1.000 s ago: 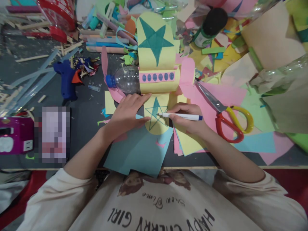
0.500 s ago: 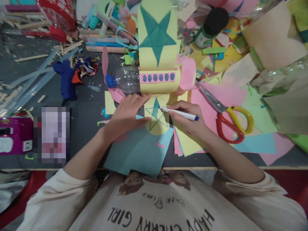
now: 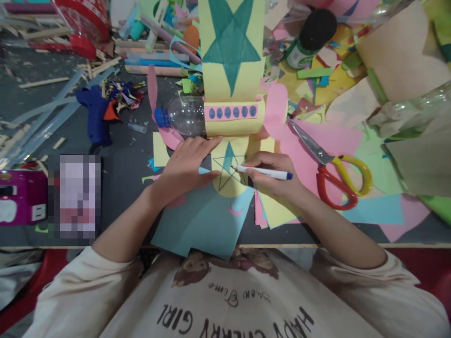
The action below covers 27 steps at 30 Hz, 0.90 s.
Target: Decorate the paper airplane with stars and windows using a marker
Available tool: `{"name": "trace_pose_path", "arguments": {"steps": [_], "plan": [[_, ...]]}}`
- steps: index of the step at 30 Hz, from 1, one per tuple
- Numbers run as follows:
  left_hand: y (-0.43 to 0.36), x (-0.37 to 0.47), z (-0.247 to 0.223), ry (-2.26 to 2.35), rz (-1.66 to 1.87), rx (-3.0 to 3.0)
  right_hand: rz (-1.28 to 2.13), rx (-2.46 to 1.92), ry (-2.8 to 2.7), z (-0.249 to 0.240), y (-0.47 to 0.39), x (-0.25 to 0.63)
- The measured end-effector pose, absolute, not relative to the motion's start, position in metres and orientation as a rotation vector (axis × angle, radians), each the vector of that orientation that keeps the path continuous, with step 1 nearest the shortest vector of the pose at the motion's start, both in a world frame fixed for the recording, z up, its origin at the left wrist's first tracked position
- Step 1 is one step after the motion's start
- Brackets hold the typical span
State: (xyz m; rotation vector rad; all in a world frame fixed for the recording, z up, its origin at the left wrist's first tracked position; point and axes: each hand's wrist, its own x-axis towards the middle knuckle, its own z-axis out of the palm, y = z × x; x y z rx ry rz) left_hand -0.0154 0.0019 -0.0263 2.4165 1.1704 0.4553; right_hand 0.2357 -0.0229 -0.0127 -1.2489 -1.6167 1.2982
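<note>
A white marker with a blue end [image 3: 269, 172] is pinched in my right hand [image 3: 273, 171]. Its tip meets a star outline on the yellow paper wing [image 3: 220, 180], where the star's top point is coloured in. My left hand [image 3: 188, 162] lies with fingers stretched and thumb apart, pressing the wing's left side. The wing joins a paper-wrapped plastic bottle plane [image 3: 234, 126] with a blue cap and pink tail. On the far yellow wing [image 3: 209, 82] a green star is fully coloured. Beneath the near wing is a blue-green paper sheet [image 3: 200, 220].
Scissors [image 3: 326, 157] with red and yellow handles rest at the right on coloured paper. A blue glue gun [image 3: 95, 112], glue sticks and a phone [image 3: 77, 197] are at the left. Behind stand a black-capped bottle [image 3: 310, 40], several markers [image 3: 155, 63] and paper scraps.
The marker tip has shifted down a little, from the star's upper right to nearer its middle. My left hand stays in place.
</note>
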Motion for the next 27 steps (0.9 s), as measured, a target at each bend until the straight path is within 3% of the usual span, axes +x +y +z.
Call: {"name": "trace_pose_path", "arguments": {"steps": [27], "plan": [[0.0023, -0.0149, -0.0266, 1.194, 0.409, 2.426, 1.319, -1.283, -1.577, -0.0141, -0.0244, 0.2343]]}}
